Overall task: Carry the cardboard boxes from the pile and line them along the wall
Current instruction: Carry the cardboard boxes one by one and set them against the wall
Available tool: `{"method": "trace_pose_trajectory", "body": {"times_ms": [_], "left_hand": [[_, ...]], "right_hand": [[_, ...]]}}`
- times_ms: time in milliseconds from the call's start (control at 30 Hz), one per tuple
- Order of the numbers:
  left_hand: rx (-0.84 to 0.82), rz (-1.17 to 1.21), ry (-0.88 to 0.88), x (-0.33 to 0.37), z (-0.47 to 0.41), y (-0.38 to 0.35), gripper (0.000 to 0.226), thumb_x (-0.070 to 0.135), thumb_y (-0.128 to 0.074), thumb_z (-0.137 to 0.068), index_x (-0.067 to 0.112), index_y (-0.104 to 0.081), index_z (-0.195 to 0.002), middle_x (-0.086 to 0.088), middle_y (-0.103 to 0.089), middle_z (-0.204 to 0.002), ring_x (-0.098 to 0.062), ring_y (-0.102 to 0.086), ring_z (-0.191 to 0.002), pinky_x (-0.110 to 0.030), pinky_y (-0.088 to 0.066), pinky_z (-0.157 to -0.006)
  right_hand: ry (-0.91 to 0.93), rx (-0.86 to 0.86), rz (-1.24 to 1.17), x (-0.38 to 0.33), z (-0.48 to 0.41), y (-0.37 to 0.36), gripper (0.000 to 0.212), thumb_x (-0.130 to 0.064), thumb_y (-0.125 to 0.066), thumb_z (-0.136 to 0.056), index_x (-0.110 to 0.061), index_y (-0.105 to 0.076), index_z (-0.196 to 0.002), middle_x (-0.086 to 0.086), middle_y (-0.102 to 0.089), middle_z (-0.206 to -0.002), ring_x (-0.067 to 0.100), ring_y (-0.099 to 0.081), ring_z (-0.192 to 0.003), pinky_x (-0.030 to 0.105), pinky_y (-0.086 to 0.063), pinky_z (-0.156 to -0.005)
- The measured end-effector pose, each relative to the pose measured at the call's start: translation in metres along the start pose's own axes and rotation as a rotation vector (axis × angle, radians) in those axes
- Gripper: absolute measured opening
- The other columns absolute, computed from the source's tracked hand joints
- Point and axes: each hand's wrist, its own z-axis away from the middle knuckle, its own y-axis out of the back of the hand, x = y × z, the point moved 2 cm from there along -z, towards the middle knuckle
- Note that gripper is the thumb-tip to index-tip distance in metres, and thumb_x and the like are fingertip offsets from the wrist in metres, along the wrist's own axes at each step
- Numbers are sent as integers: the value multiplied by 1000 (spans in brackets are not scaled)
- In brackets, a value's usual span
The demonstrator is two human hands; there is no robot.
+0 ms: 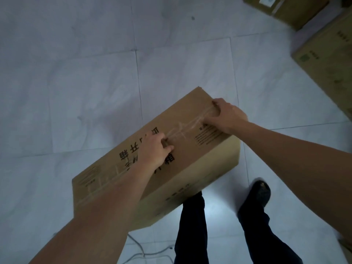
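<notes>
Large brown rectangular cardboard box (182, 119) with black printing sits at frame centre, long axis running 7 to 1 o'clock, apparently clear of the pale grey tiled floor (76, 73). Left hand (155, 149) has its fingers curled into the taped top seam at mid-lid; right hand (228, 115) hooks the same seam near the 1 o'clock end. Two further brown cardboard boxes (327, 60) lie at 2 o'clock. A dark shoe (261, 191) stands at 4 o'clock and a thin grey cable (141, 252) lies at 6 o'clock.
</notes>
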Motion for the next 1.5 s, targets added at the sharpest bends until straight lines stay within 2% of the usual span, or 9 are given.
{"method": "trace_pose_trajectory", "body": {"times_ms": [167, 400, 533, 633, 900, 1133, 1233, 1333, 1500], "left_hand": [[-9, 62, 46, -20, -4, 9, 66, 64, -72, -73, 22, -58, -121, -2, -49, -119, -27, -48, -117, -44, -46, -96], [-42, -114, 292, -78, -27, 30, 95, 86, -42, -75, 31, -27, -151, -12, -28, -155, -37, -23, -142, -58, -26, -113], [-100, -214, 288, -63, -59, 43, 106, 96, -47, -58, 30, -44, -140, -12, -43, -142, -39, -38, -132, -58, -33, -106], [-43, -198, 423, -82, -72, 57, 121, 106, -21, -44, 24, -61, -124, -14, -56, -133, -40, -48, -123, -58, -33, -106], [197, 58, 815, -131, -25, 83, 100, 81, -35, -83, 3, -38, -145, -26, -39, -146, -48, -37, -131, -56, -30, -111], [109, 362, 599, -44, -11, 104, 82, 69, -55, -82, 6, -49, -136, -15, -54, -134, -36, -56, -112, -47, -48, -95], [-11, 418, 449, 28, -6, 103, 55, 55, -57, -91, 11, -52, -124, -12, -58, -115, -30, -61, -85, -39, -54, -63], [-59, 390, 295, 102, 6, 90, 47, 54, -54, -91, 17, -56, -120, -11, -61, -111, -34, -65, -85, -43, -60, -56], [-46, 436, 66, 198, 29, 70, 31, 43, -48, -93, 26, -68, -108, -11, -67, -102, -37, -70, -82, -47, -61, -73]], "right_hand": [[-89, -57, -113, 12, 5, -2, 94, -59, -77, -71, -28, -34, -148, 2, -54, -135, 27, -56, -117, 43, -49, -95], [-332, -151, -409, 79, 5, 10, 75, -52, -83, -69, -5, -61, -122, 5, -66, -106, 21, -64, -90, 34, -51, -78], [-376, -208, -568, 105, 5, 9, 66, -49, -84, -69, -5, -65, -115, 5, -72, -100, 21, -69, -88, 29, -53, -68], [-365, -221, -609, 118, 4, 16, 56, -43, -81, -75, -6, -66, -114, 4, -71, -98, 19, -68, -85, 26, -50, -63], [-361, -145, -628, 145, -2, 32, 78, -39, -83, -75, -7, -51, -138, 3, -61, -120, 22, -61, -96, 32, -48, -79], [-434, 156, 79, 164, 3, 59, 53, -54, -43, -96, -22, -48, -137, 19, -50, -135, 41, -47, -123, 54, -37, -104], [-378, 8, 61, 159, 12, 55, 81, -78, -27, -82, -25, -44, -143, 22, -38, -148, 45, -31, -138, 61, -25, -111], [-327, -61, -29, 146, 30, 56, 105, -90, -18, -66, -30, -28, -151, 18, -21, -159, 45, -18, -145, 64, -20, -113], [-381, 29, -178, 163, 58, 98, 85, -78, -32, -88, -26, -23, -155, 19, -16, -161, 47, -15, -146, 60, -17, -117]]}}
